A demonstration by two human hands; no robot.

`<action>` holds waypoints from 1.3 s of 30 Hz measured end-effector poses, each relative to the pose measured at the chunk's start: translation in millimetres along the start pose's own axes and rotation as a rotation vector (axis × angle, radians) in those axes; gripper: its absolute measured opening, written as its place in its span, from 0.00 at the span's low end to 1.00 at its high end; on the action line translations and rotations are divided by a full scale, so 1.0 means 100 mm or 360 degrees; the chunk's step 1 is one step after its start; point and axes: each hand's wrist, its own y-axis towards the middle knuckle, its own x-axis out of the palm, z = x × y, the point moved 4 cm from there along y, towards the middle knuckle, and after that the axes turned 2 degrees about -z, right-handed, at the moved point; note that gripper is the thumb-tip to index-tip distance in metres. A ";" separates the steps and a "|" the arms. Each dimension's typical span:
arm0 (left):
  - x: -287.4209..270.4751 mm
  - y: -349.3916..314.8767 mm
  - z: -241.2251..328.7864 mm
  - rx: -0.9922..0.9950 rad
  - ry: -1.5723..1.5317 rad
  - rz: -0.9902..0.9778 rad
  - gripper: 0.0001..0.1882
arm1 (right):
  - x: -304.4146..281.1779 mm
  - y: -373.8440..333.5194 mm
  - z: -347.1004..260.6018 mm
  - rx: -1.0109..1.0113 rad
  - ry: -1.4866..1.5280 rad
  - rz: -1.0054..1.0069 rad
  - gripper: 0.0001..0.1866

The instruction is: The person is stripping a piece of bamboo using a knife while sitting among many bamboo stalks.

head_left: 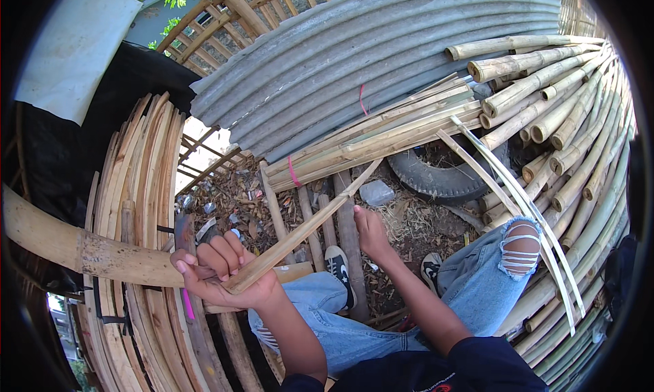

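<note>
A split bamboo strip (306, 223) slants up and away across the middle, its near end in my left hand (228, 266). The fingers of that hand are curled, and it sits by a thick bamboo pole (126, 256) that comes in from the left. My right hand (371, 234) is closed just right of the strip, over the ground and apart from the strip. Whatever its fingers may hold is hidden. Two pale thin strips (528, 205) lean past my right knee.
Long split slats (139, 181) stack at the left. A bundle of slats (381, 138) with pink ties lies ahead, before a corrugated metal sheet (381, 51). A tyre (443, 181) and a plastic container (377, 193) rest on the littered ground. Bamboo poles (572, 130) pile at the right.
</note>
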 end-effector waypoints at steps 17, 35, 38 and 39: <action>0.08 -0.06 -0.13 -0.0081 -0.0087 -0.0079 0.12 | -0.14 0.42 1.23 -0.0142 -0.0453 0.0488 0.28; -0.03 0.01 0.01 0.0003 0.0005 -0.0140 0.13 | 0.06 0.20 0.41 -0.0294 -0.0289 0.0091 0.30; 0.13 -0.04 -0.08 -0.0037 -0.0056 -0.0103 0.13 | -0.24 0.49 1.23 -0.0053 -0.0397 0.0394 0.32; 0.12 -0.03 -0.12 -0.0039 -0.0083 -0.0119 0.13 | -0.34 0.62 1.42 0.0291 -0.0496 0.0403 0.32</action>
